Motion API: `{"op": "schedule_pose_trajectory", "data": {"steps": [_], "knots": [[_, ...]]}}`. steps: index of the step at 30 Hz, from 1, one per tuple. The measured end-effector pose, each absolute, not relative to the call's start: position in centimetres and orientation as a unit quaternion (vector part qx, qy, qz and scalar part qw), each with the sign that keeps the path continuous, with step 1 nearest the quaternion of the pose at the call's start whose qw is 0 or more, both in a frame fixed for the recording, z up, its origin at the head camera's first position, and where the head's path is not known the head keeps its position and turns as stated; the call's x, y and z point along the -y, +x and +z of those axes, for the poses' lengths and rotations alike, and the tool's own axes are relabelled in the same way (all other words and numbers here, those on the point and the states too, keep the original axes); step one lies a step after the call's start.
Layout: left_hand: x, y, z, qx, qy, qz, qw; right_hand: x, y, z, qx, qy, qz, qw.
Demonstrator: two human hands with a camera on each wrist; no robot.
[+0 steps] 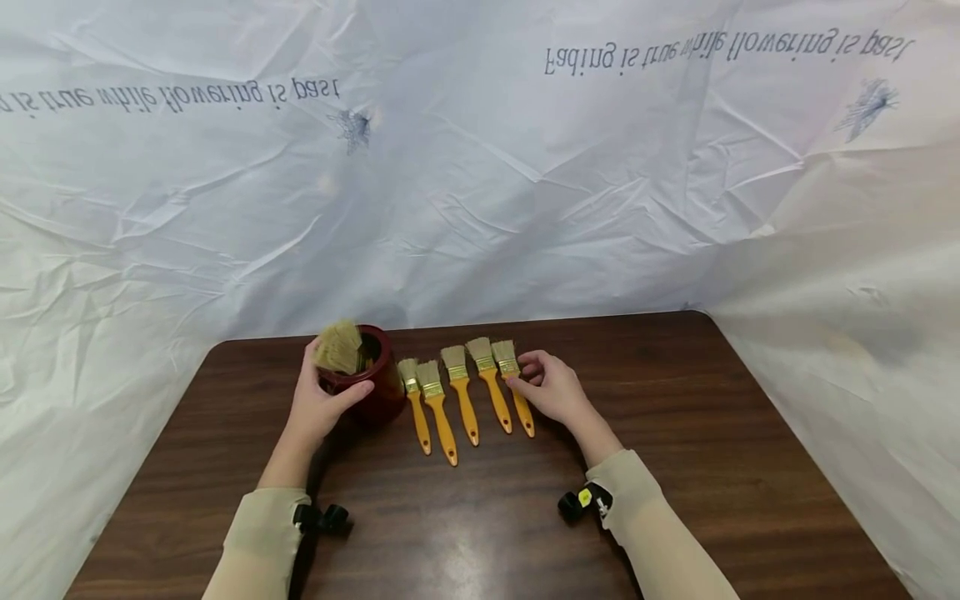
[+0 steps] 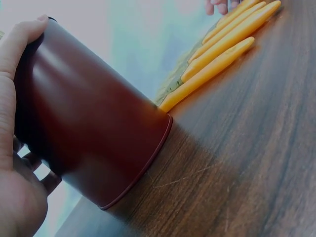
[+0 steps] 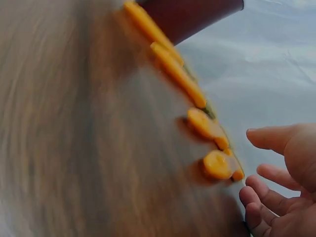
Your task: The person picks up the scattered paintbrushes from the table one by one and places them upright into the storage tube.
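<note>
My left hand (image 1: 318, 402) grips a dark red cup (image 1: 372, 382) that stands on the brown table (image 1: 712, 433). The thumb lies over its rim, and pale bristles of a brush (image 1: 339, 346) stick out of it. The left wrist view shows the cup (image 2: 89, 118) close up in my left hand (image 2: 12, 163). Several orange-handled brushes (image 1: 467, 392) lie in a row right of the cup, bristles pointing away. My right hand (image 1: 553, 388) sits by the rightmost brush (image 1: 514, 387), fingers loosely spread at its ferrule. In the right wrist view, my right hand (image 3: 284, 180) holds nothing beside the handle ends (image 3: 217, 165).
A creased white sheet (image 1: 480, 183) with printed text hangs behind the table and drapes down both sides. Bare wood lies in front of my forearms and to the right. The table's far edge runs just behind the cup and brushes.
</note>
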State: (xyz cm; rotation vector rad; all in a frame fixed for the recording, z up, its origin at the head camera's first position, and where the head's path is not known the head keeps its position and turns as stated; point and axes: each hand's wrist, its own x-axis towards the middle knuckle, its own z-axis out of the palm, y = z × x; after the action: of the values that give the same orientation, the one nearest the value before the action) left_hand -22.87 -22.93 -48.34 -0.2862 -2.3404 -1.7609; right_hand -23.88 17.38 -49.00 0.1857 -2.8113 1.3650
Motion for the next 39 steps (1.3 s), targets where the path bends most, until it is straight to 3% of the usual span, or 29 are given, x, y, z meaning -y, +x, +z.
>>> {"op": "schedule_pose_trajectory", "data": {"steps": [12,39], "knots": [[22.8,-22.8,-48.1,0.769,-0.098,-0.625,0.089,-16.6,-24.3,-49.6,0.914,0.033,0.404,-0.018],[23.2,-22.8,-48.3,0.778,-0.109,-0.61,0.099,-16.5,-24.4,-49.3,0.93,0.018,0.368,0.001]]}}
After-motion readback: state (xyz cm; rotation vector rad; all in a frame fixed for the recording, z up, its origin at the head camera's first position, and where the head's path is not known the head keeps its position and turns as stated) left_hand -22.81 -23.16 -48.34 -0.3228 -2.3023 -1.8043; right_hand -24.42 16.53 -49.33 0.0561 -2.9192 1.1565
